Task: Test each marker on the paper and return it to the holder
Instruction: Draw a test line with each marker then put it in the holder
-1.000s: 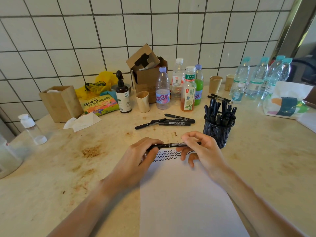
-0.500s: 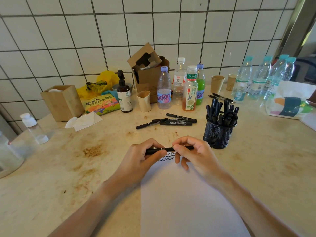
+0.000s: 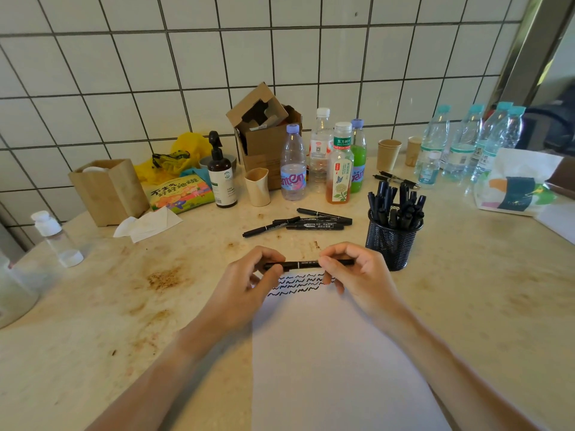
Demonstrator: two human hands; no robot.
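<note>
A black marker [image 3: 303, 264] lies level between both hands above the top of the white paper [image 3: 336, 362]. My left hand [image 3: 245, 286] pinches its left end and my right hand [image 3: 354, 275] grips its right part. Rows of black squiggles [image 3: 298, 283] mark the paper's top edge below the marker. A black mesh holder [image 3: 392, 241] full of black markers stands just right of my right hand. Several loose black markers [image 3: 306, 223] lie on the counter behind my hands.
Along the tiled wall stand drink bottles [image 3: 339, 169], a cardboard box [image 3: 264, 135], paper cups [image 3: 388, 154], a brown pump bottle [image 3: 221, 178], a wooden box [image 3: 107, 191] and water bottles [image 3: 460, 144]. A tissue pack [image 3: 516, 185] lies far right, a crumpled tissue [image 3: 146, 224] left.
Both hands keep holding the marker level over the paper's top. They drew slightly closer together and more of the squiggles now shows beneath them.
</note>
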